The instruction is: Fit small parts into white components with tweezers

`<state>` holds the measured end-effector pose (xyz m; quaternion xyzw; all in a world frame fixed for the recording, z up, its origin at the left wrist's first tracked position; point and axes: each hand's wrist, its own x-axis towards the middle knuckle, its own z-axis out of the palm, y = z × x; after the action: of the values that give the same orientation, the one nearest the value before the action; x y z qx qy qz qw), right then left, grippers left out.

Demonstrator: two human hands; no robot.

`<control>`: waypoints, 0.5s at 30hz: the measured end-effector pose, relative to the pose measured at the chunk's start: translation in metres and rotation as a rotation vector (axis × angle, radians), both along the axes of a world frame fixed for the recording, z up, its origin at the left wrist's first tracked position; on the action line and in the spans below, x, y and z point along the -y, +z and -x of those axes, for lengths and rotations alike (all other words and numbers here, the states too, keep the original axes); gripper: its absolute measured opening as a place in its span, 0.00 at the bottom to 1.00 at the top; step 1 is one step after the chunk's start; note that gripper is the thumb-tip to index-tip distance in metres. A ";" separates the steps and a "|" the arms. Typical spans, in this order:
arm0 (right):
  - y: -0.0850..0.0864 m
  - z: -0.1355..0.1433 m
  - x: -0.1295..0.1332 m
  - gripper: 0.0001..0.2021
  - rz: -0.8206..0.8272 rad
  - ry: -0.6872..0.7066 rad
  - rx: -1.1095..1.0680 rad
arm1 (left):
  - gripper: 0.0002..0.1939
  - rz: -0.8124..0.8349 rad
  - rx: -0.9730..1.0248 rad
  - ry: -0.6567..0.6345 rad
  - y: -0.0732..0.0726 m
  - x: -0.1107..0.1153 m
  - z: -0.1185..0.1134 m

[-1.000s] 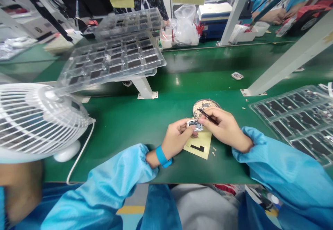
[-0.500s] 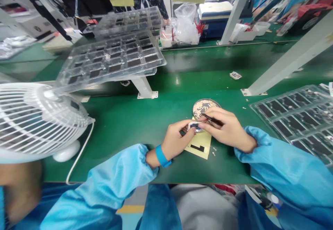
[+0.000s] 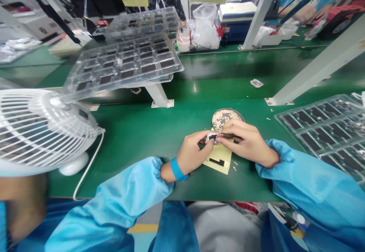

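Between the thumb and fingers of my left hand is a small white-and-dark part, partly hidden by the fingertips. My right hand is closed on dark tweezers, whose tips reach the part from the right. A yellow sheet with a black L-shaped mark lies under both hands. Just behind the right hand stands a round dish of many tiny pale and dark pieces, its near side covered by the fingers.
A white fan stands at the left, its cable on the green bench. Clear trays of dark parts sit on a raised shelf; another tray lies right. White posts rise from the bench. Across it, a person's hands show.
My right hand has shifted slightly, and the tweezers have swung flatter, their tips now at the part in my left hand. The left hand stays nearly still. The person opposite has moved further into view.
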<state>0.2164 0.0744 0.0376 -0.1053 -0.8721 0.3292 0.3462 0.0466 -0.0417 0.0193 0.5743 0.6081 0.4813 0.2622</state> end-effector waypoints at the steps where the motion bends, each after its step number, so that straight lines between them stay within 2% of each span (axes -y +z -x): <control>1: -0.001 0.000 0.000 0.06 -0.003 -0.003 -0.001 | 0.12 -0.009 -0.011 0.004 0.000 0.000 0.000; 15: -0.005 -0.002 0.001 0.07 -0.026 0.005 0.024 | 0.13 -0.043 -0.083 0.007 -0.003 0.000 0.001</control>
<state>0.2184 0.0731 0.0325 -0.1026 -0.8808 0.3172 0.3363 0.0452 -0.0417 0.0164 0.5970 0.6101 0.4709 0.2226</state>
